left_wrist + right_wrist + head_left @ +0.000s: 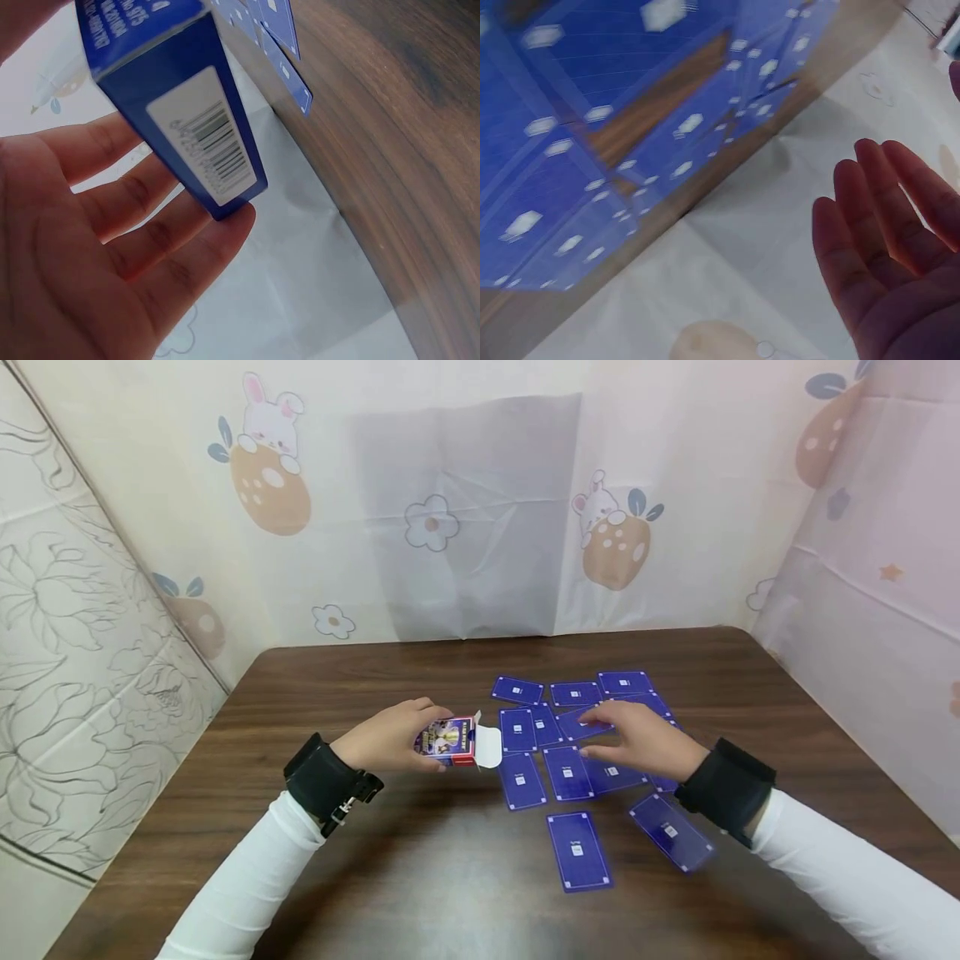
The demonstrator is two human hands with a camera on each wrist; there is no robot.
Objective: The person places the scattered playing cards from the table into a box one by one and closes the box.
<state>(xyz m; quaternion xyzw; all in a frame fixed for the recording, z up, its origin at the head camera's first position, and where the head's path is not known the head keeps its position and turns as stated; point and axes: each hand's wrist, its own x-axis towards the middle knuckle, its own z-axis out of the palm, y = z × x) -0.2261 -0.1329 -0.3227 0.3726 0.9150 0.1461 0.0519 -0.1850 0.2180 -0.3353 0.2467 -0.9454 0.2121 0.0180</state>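
Note:
My left hand (392,737) grips a small card box (454,740) between thumb and fingers, its white end flap (489,747) folded open towards the cards. In the left wrist view the box's blue end with a barcode label (206,139) faces the camera. My right hand (643,740) hovers over the spread of blue cards, fingers relaxed and apart from the thumb, holding nothing. Beneath its fingertips lies a blue card (581,724). In the right wrist view the hand's fingers (862,217) are nearly straight, and the cards (592,67) are blurred.
Several blue cards lie face alike on the brown wooden table (337,868), some overlapping. A lone card (579,852) lies nearer the front, and another card (671,832) lies beside the right wrist. A patterned cloth (480,510) hangs behind the table's far edge.

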